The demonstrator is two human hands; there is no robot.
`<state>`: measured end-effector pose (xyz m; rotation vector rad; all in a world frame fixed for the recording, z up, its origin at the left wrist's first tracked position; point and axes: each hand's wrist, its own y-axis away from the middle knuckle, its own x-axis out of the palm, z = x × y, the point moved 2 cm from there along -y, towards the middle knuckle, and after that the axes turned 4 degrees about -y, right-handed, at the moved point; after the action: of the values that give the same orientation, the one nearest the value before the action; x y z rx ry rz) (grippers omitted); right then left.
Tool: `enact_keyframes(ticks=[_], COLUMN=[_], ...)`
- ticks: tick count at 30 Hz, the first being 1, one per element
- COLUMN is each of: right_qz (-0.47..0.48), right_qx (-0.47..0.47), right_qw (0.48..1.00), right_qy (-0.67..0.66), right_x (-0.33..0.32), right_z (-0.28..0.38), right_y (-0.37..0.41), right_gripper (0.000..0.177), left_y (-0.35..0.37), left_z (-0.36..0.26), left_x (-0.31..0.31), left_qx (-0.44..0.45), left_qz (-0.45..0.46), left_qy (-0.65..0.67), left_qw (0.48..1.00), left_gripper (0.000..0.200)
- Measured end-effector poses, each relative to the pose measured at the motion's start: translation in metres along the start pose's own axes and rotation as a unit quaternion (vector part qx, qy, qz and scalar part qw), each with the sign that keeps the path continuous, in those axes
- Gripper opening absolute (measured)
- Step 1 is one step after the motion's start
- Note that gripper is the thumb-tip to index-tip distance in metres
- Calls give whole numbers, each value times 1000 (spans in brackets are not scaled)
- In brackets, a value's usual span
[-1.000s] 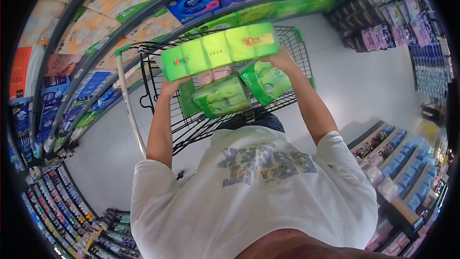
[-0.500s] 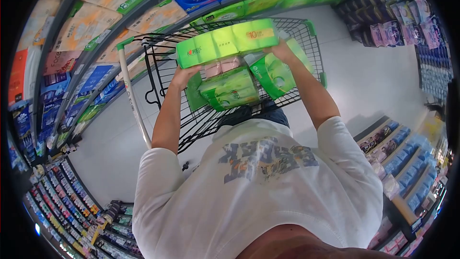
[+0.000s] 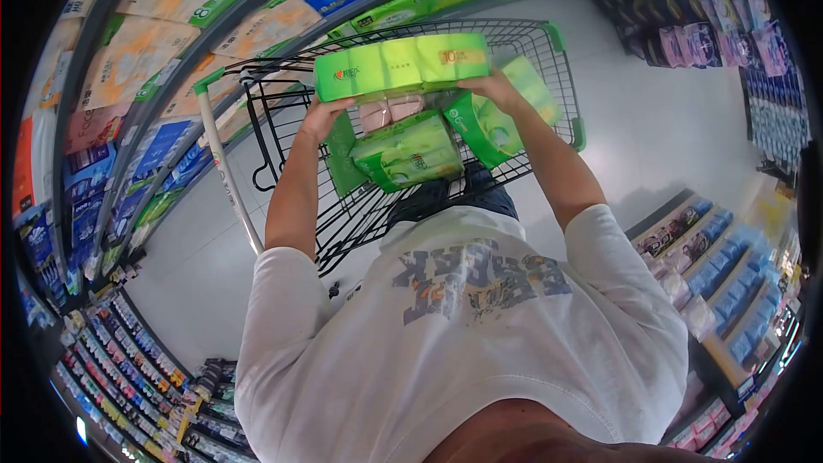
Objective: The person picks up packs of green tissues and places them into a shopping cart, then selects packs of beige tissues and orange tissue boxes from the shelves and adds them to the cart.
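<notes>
A long green pack of paper rolls or tissues (image 3: 401, 66), marked with a 10, is held level above the shopping cart (image 3: 557, 60). My left hand (image 3: 326, 116) grips its lower left edge, fingers partly hidden behind it. My right hand (image 3: 490, 90) is closed on the lower edge near the right end. Below the held pack, inside the cart, lie another green pack (image 3: 411, 154), a pink wrapped pack (image 3: 392, 111) and a tilted green pack (image 3: 489, 129). A further light green pack (image 3: 533, 99) rests at the cart's right side.
Shelves of tissue packs (image 3: 141, 60) run along the left and far side, close to the cart handle (image 3: 225, 171). Hanging packets (image 3: 703, 43) fill a rack at the far right. Low bins of blue packets (image 3: 729, 291) stand at my right, over pale floor (image 3: 660, 146).
The held pack has levelled out, its right end coming down slightly. My right hand has shifted a little left along its lower edge. Both hands keep hold.
</notes>
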<state>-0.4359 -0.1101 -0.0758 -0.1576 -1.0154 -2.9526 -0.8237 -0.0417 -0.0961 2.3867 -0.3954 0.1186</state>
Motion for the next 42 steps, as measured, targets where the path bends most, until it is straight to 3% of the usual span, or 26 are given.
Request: enact_keyframes(ticks=[4,8,10,11,13,14,16,18,23,26,28,29,31,34,36,39,42], right_qz=[18,33,27,28,6,7,-71,-40,-8,14,-6,-25,-2,-48,-83,-108,-105], right_qx=[-50,-54,-49,-49,-99,-99,-112,-117,-101,-75,-87,-119,-96,-73,-124,-113,-116], right_qw=[996,997,998,998,994,994,979,975,961,979,986,981,978,978,974,976,973], right_qy=[-70,-47,2,2,53,53,155,183,256,191,146,151,185,188,169,154,167], right_x=[6,14,15,18,22,27,39,49,62,59,51,44,32,13,5,3,8], right_z=[-7,-13,-15,-16,-25,-27,-26,-28,-40,-60,-90,-105,-111,-143,-148,-143,-137], right_y=[-7,-16,-20,-25,-40,-45,-47,-45,-20,14,34,44,78,119,140,143,132], right_gripper=[60,64,83,83,104,104,91,91,78,46,32,26,22,21,20,19,18], left_y=[-3,4,3,2,2,2,-1,-4,2,13,21,30,53,96,125,185,244], left_z=[1,-5,-3,-3,-2,-1,2,5,28,56,81,87,94,86,72,16,-39], left_x=[-4,3,7,9,8,8,9,16,39,38,27,24,17,2,-16,-27,-37], left_qx=[15,18,-2,0,3,-1,-5,-43,-10,-16,11,13,87,151,187,301,369], left_qz=[6,-34,-52,-68,-85,-77,-69,-79,-65,-77,-131,-135,-152,-212,-250,-346,-451], left_qy=[3,-37,-56,-62,-67,-76,-86,-120,-197,-259,-351,-349,-364,-320,-275,-316,-383], left_qw=[1000,999,997,996,994,994,994,989,978,963,927,927,915,911,909,831,717], left_gripper=[73,73,74,78,81,83,85,79,61,54,44,44,38,30,27,25,26])
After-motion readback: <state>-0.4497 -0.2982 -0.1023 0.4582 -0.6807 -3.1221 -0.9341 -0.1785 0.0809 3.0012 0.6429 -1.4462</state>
